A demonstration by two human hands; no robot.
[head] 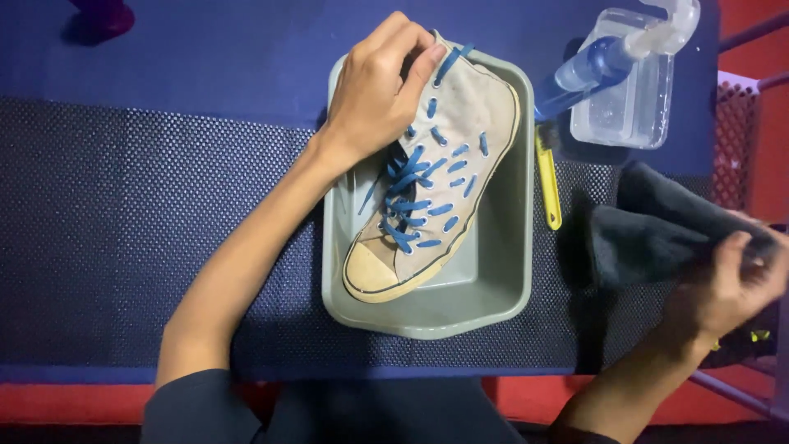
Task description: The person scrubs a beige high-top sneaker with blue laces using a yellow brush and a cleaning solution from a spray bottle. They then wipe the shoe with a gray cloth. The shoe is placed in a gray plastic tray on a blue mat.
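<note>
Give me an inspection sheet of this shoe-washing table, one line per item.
Surface: blue table under a dark dotted mat.
Job's things: grey high-top sneaker with blue laces, lying in a grey basin.
Clutter: yellow-handled brush, blue spray bottle, clear plastic container.
Hands: left hand grips the sneaker's collar; right hand holds a dark cloth.
Cables: nothing seen.
Surroundings: red floor, red perforated crate.

light: even, from above | shadows: soft, short | blur: right hand (727, 284) smeared | rest sharp
</note>
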